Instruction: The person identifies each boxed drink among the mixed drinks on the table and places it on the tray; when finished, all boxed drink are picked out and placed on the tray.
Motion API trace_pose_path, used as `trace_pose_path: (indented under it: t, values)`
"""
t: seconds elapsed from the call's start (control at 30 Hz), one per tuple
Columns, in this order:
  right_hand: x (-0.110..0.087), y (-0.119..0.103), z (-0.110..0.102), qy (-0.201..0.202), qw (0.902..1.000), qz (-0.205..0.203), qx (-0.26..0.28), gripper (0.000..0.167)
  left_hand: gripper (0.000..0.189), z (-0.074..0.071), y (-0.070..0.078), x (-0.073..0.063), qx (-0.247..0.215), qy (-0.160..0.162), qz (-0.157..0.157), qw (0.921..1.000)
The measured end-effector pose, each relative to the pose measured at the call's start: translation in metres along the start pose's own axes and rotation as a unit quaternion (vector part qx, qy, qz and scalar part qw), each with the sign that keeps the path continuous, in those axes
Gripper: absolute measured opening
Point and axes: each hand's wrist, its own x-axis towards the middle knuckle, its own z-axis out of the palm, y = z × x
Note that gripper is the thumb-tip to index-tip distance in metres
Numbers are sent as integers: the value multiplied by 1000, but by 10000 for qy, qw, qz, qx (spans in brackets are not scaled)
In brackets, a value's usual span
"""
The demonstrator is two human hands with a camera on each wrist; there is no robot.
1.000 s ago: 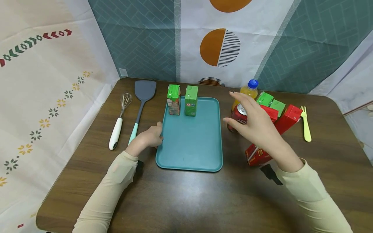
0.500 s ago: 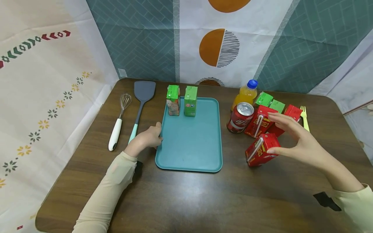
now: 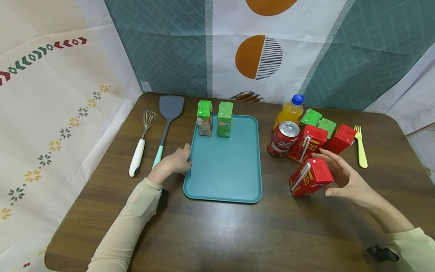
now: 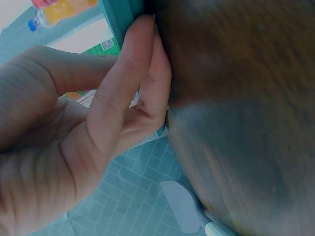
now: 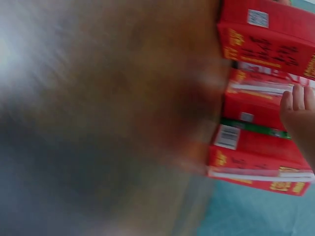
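Note:
My left hand (image 3: 175,160) is at the left edge of a teal tray (image 3: 224,166); in the left wrist view its thumb and curled fingers grip the tray's rim (image 4: 115,22). Two green drink cartons (image 3: 204,118) stand upright at the tray's far left end. My right hand (image 3: 351,187) reaches around the right side of the nearest red drink carton (image 3: 309,179), fingers and thumb spread apart. Whether it touches that carton I cannot tell. Two more red cartons (image 3: 309,143) stand just behind, also seen in the right wrist view with the nearest carton (image 5: 268,37).
Left of the red cartons is a dark red soda can (image 3: 283,139), with an orange drink bottle (image 3: 289,113) behind it. Two green cartons (image 3: 319,121) stand at the back right. A yellow fork (image 3: 361,149), a whisk (image 3: 139,147) and a spatula (image 3: 170,109) lie on the table.
My right hand has drawn back right and down from above the can and cartons, then moved in left to the nearest red carton. The left hand stays at the tray's edge.

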Motion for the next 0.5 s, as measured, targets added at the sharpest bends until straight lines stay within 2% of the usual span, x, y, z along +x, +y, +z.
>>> trace_pose_path:
  t: [0.1, 0.2, 0.5]
  values:
    - [-3, 9, 4, 32, 9999, 13, 151, 91, 69, 1, 0, 0, 26, -18, -6, 10000]
    - [-5, 14, 9, 179, 9998, 86, 19, 89, 69, 2, 0, 0, 11, -12, -35, 10000]
    - [-3, 12, 13, 606, 9900, 558, -1146, 72, 67, 1, 1, 1, 65, -3, -83, 9999]
